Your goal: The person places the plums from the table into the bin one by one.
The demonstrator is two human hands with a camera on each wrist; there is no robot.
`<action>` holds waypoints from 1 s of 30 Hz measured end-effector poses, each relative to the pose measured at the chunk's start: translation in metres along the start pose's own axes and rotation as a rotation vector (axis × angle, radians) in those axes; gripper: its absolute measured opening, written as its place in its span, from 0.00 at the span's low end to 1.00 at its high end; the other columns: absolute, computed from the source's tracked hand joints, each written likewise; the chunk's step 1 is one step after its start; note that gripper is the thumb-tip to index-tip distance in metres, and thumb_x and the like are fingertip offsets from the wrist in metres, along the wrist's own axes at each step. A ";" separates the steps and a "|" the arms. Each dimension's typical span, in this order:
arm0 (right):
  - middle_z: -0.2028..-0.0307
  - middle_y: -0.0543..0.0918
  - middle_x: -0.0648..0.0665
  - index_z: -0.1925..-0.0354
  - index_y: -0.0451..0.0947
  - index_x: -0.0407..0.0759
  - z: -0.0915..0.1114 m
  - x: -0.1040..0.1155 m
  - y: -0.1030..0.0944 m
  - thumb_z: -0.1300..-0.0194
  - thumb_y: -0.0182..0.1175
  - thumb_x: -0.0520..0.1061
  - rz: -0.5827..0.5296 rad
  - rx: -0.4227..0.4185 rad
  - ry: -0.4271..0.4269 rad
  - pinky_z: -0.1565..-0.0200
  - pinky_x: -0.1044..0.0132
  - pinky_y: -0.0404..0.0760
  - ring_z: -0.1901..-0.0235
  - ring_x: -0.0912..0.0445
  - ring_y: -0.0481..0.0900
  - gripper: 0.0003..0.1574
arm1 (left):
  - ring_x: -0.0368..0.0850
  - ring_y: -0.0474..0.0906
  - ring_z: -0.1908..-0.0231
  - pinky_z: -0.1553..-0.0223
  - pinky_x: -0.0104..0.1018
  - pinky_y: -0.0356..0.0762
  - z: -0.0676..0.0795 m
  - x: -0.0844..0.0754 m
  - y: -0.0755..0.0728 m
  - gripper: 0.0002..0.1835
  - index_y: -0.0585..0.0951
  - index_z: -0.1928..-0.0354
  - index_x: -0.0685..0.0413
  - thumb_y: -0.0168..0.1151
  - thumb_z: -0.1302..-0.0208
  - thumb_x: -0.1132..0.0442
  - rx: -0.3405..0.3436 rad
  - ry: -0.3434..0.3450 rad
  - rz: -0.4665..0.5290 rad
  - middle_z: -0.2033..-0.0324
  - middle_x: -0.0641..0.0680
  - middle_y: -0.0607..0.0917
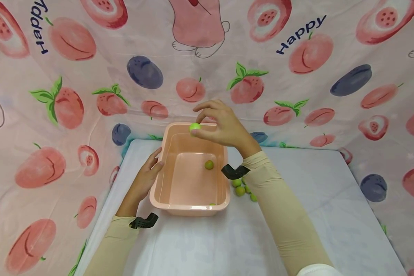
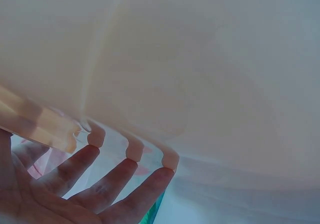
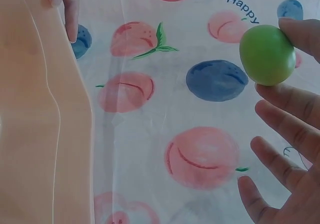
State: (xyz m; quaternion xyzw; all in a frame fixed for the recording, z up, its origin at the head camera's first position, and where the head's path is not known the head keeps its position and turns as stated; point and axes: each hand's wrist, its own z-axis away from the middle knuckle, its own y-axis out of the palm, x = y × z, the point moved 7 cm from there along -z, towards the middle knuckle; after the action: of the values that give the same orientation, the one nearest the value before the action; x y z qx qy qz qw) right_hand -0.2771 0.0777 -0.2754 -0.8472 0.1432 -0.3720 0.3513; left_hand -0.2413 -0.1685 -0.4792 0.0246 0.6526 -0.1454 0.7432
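Currently, the right hand (image 1: 224,124) pinches a green fruit (image 1: 194,127) in its fingers (image 3: 291,101); below and nearside of them lies the basin (image 1: 193,180), its rim gripped by the left hand (image 1: 146,180).

Held fruit (image 3: 267,55): bright green
Basin (image 1: 193,184): plain soft peach
Table covering (image 1: 331,191): plain bluish white
Backdrop (image 1: 207,69): pale pink — printed with coral-red fruits (image 1: 72,39), dark-blue ovals (image 1: 145,72), green leaves (image 1: 240,70)
Sleeves (image 1: 289,222): plain beige
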 end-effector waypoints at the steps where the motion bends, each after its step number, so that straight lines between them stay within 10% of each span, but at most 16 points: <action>1: 0.42 0.81 0.54 0.67 0.84 0.55 0.000 0.000 0.000 0.42 0.73 0.62 0.000 -0.001 -0.001 0.36 0.51 0.70 0.38 0.57 0.70 0.15 | 0.68 0.70 0.33 0.39 0.58 0.78 0.000 0.000 0.000 0.32 0.53 0.19 0.28 0.48 0.19 0.48 0.000 0.001 -0.001 0.26 0.65 0.64; 30: 0.42 0.80 0.56 0.66 0.83 0.58 -0.002 0.001 0.001 0.41 0.71 0.64 0.014 0.022 -0.015 0.36 0.52 0.71 0.38 0.58 0.70 0.15 | 0.67 0.71 0.33 0.39 0.60 0.77 -0.002 -0.001 0.000 0.31 0.53 0.19 0.29 0.47 0.19 0.48 -0.012 0.000 -0.032 0.26 0.65 0.64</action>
State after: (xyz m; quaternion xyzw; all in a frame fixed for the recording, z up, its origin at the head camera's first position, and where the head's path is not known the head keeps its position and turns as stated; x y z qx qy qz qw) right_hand -0.2784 0.0753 -0.2750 -0.8452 0.1425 -0.3644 0.3641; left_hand -0.2427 -0.1676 -0.4788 0.0099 0.6537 -0.1534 0.7409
